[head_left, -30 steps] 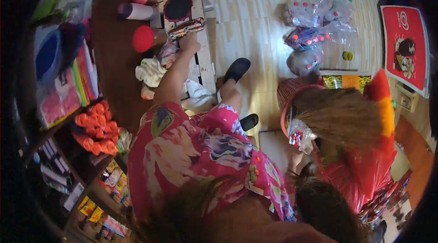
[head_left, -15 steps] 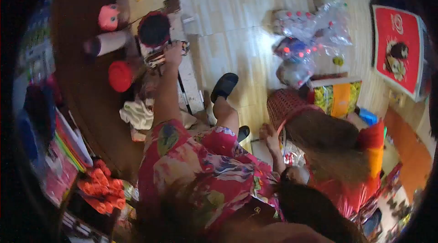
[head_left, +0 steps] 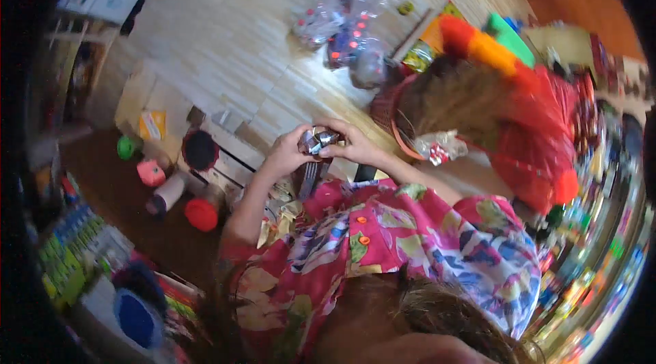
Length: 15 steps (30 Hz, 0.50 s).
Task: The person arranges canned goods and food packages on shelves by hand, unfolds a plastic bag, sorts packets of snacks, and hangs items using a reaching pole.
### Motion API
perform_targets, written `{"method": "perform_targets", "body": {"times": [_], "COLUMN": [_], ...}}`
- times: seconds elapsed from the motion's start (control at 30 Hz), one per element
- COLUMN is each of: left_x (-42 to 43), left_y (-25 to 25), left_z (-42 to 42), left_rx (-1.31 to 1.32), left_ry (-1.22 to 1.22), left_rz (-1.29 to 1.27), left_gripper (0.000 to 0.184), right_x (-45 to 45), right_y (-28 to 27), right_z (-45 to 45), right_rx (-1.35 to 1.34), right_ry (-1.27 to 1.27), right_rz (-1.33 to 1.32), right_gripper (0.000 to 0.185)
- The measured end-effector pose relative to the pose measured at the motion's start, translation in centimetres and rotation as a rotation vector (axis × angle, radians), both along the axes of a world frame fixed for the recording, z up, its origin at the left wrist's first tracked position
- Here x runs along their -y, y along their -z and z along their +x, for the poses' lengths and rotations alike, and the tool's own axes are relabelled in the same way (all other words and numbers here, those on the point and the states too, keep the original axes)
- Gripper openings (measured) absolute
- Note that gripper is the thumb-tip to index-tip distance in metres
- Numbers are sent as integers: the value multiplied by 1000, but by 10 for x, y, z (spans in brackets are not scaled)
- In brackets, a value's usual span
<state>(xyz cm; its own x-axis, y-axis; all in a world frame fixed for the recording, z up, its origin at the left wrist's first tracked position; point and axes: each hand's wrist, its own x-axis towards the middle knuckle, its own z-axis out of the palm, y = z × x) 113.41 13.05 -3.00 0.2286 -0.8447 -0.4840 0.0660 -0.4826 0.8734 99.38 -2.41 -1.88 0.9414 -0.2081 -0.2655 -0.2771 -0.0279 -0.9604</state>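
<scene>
In front of the floral dress, both hands are closed around a small shiny brown packet (head_left: 318, 141) with white and silvery parts. Its exact kind cannot be made out. My left hand (head_left: 288, 153) grips it from the left side. My right hand (head_left: 347, 142) holds its right side, thumb and fingers pressed to it. Below the hands, dark stripes of a sandal or strap (head_left: 311, 176) show near the lap. Left of the hands, a dark round container (head_left: 200, 151) with a red rim stands on a low pale surface.
A red basket (head_left: 393, 108) and a red plastic bag (head_left: 533, 138) stand to the right. Bundled plastic bottles (head_left: 352, 39) lie on the wooden floor. A red-lidded jar (head_left: 202, 214), a pink container (head_left: 151, 172) and a green one (head_left: 126, 147) are at left. Shelves of goods line the right edge.
My left hand has come away from the low surface by the dark container, and my right hand from beside the basket. Both have met on the packet. The view has turned.
</scene>
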Motion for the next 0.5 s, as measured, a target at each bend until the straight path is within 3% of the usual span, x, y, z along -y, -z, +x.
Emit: {"method": "perform_targets", "body": {"times": [0.07,0.1,0.2,0.23,0.27,0.4,0.5], "left_x": [6,17,19,24,40,62,72], "left_y": [-18,-61,-69,-88,-67,-80,-81], "left_z": [-15,-18,-59,-65,-73,-97,-144], "left_rx": [-83,-119,-256,-279,-255,-71,216], "left_ry": [85,95,-55,-30,1,106,151], "left_rz": [61,49,-204,-270,-234,-138,-263], "left_gripper": [57,60,58,52,47,24,12], "right_x": [5,9,20,22,35,41,39], "right_y": [-24,-36,-75,-83,-58,-69,-56], "right_z": [-15,-21,-53,-63,-78,-115,-163], "right_rx": [-110,-155,-11,43,34,61,64], "right_ry": [27,38,37,95,98,84,56], "right_rz": [171,259,-215,-186,-197,-303,-347], "right_gripper": [46,42,27,26,26,29,29]}}
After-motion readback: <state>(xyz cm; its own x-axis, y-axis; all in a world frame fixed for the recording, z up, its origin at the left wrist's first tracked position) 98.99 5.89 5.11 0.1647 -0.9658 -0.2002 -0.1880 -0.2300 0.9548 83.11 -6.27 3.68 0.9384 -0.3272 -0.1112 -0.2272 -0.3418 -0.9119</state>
